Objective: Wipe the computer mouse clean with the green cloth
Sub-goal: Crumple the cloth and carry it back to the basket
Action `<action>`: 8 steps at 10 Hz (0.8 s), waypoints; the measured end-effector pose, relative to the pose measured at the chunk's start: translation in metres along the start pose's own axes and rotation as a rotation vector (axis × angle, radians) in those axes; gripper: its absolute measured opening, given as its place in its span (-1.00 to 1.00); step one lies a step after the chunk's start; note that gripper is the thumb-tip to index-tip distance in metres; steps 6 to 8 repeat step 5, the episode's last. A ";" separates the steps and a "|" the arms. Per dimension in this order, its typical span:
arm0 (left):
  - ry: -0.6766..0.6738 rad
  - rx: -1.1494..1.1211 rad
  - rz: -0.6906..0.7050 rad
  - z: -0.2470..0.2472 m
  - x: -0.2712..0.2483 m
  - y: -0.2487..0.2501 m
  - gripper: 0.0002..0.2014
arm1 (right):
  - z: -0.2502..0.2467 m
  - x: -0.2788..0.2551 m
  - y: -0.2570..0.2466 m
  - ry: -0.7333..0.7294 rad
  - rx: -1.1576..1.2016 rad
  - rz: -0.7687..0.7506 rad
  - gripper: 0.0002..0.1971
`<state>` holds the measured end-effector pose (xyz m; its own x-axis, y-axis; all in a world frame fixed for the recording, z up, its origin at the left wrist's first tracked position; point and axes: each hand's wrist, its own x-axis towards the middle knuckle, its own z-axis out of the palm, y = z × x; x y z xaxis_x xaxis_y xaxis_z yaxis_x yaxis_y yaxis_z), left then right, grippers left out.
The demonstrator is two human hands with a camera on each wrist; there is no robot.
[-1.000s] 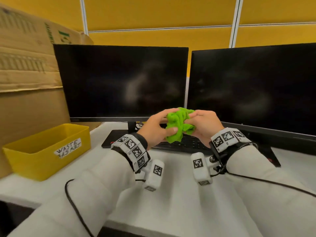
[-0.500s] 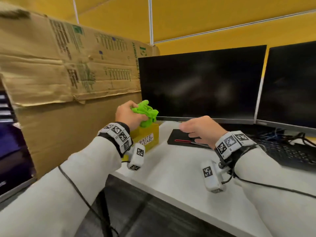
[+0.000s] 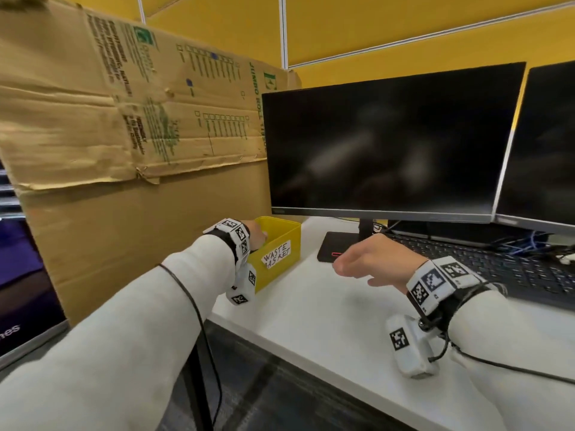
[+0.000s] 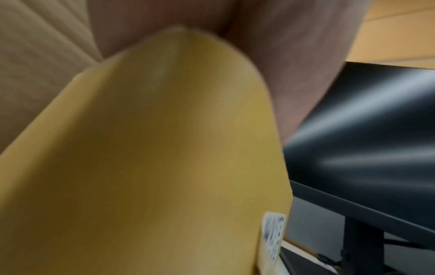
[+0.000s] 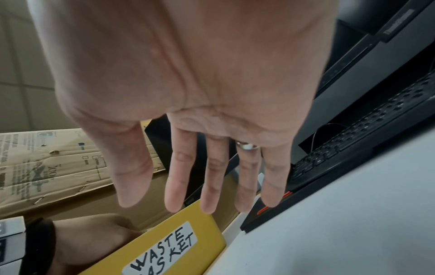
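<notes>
The green cloth and the computer mouse appear in none of the current views. My left hand reaches down into the yellow bin labelled "WASTE BASKET" at the desk's left edge. Its fingers are hidden behind the bin's wall. The left wrist view is blurred, with only the palm above the bin's yellow wall. My right hand hovers over the white desk, right of the bin. The right wrist view shows the right hand empty, fingers straight and spread, above the bin and my left hand.
A large cardboard box stands against the desk's left side behind the bin. Two dark monitors stand at the back, with a black stand base and a black keyboard below them. The white desk edge runs diagonally in front.
My left hand carried the green cloth from in front of the monitors to the yellow bin and dropped into it; the cloth is out of sight. My right hand let go and opened.
</notes>
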<state>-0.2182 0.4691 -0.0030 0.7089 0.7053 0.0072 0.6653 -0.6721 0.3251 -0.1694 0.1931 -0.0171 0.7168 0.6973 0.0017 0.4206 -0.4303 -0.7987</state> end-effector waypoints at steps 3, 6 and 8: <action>-0.134 0.044 -0.002 -0.014 -0.013 0.011 -0.37 | -0.019 -0.011 0.019 0.028 0.055 0.084 -0.83; 0.058 -0.009 0.043 -0.034 -0.020 0.020 -0.30 | -0.035 -0.026 0.016 0.325 0.063 -0.110 -0.93; 0.058 -0.009 0.043 -0.034 -0.020 0.020 -0.30 | -0.035 -0.026 0.016 0.325 0.063 -0.110 -0.93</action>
